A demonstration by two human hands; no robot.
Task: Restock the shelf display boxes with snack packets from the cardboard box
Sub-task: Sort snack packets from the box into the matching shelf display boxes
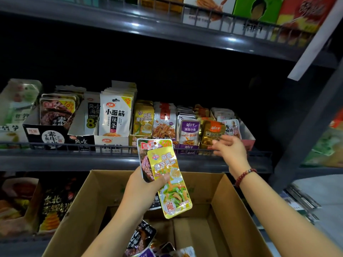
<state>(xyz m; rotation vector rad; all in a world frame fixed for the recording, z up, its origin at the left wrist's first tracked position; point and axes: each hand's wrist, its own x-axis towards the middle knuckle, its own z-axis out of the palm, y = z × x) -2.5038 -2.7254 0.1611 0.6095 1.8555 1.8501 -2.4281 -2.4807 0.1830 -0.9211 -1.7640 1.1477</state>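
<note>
My left hand (142,184) grips a small stack of snack packets above the open cardboard box (230,210): a yellow packet (168,175) in front, a grey-and-red one (146,160) behind. My right hand (231,151), fingers relaxed and empty, hovers at the shelf rail in front of the gold packets' display box (211,134), with a red bead bracelet on the wrist. More loose packets (143,238) lie in the bottom of the cardboard box. A display box of matching yellow packets (143,117) stands on the middle shelf.
A row of display boxes fills the middle shelf (111,160) behind a low wire rail: white packets (115,115), purple packets (189,130), dark ones at left. Above is a dark shelf with coloured cartons. Bags sit on the lower shelf at left (53,204).
</note>
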